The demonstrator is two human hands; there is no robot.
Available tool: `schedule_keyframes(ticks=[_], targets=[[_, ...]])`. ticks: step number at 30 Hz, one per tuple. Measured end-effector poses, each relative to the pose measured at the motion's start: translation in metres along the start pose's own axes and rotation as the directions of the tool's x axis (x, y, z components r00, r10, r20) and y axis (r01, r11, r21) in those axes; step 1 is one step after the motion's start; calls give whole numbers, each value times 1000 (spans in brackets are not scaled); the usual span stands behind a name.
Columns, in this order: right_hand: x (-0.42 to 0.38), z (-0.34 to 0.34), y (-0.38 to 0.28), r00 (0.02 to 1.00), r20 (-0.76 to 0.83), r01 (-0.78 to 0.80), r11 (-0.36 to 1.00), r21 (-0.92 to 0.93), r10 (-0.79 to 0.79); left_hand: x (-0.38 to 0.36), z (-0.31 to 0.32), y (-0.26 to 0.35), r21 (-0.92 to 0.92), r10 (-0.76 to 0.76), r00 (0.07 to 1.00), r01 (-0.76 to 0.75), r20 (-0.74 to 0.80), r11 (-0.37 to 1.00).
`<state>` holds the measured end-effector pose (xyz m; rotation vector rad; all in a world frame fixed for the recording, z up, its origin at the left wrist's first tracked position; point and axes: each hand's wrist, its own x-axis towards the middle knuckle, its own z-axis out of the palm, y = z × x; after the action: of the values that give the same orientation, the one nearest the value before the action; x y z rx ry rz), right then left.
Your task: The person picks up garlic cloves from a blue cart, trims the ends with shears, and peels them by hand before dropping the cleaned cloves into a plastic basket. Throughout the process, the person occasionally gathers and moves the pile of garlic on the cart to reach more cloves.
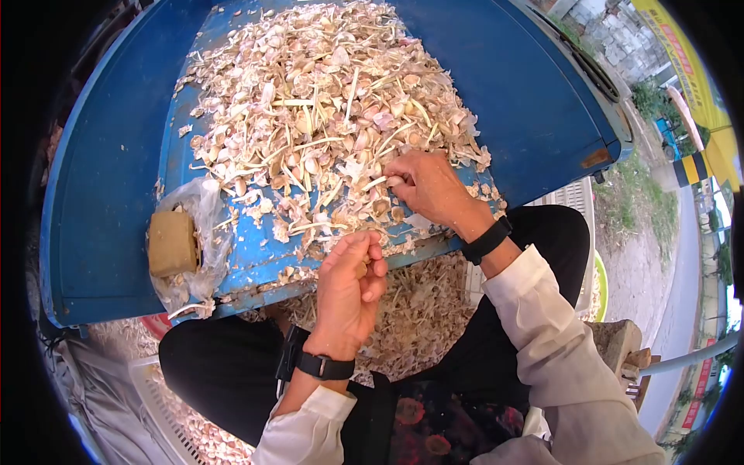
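A large heap of garlic cloves (310, 116), mixed with dry skins and pale stalks, covers the bed of a blue metal cart (511, 101). At the heap's near right edge, my right hand (438, 190) has its thumb and fingertips closed on a pale garlic clove (395, 180). My left hand (350, 287) hovers over the cart's near edge with its fingers curled toward the thumb. Whatever it may hold is hidden within the fingers. Both wrists wear black bands.
A brown block (172, 243) rests on a clear plastic bag (213, 232) at the cart's left. Garlic skins (418, 310) lie below the edge, between my legs. A white crate (167, 411) holding cloves stands at lower left, and a green-rimmed basin (601, 287) at right.
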<state>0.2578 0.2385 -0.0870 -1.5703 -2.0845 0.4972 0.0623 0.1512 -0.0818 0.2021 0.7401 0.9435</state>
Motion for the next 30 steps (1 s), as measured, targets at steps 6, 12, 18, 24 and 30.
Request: schedule_keyframes(ticks=[6,12,18,24,30], targets=[[-22,-23,-34,952,20,-288,875,389,305,1,4,-2,69,90,996,-91,19,993],[-48,-15,-80,978,92,-188,602,776,186,-7,18,-1,-8,224,972,-224,63,974],[-56,-27,-87,979,2,183,884,430,-204,-37,4,-5,-114,132,980,-116,146,987],[-20,-38,-48,943,72,-317,805,502,326,-109,28,23,245,-52,896,-64,441,967],[1,2,-32,995,72,56,989,138,-67,-163,44,27,142,214,487,-595,847,791]])
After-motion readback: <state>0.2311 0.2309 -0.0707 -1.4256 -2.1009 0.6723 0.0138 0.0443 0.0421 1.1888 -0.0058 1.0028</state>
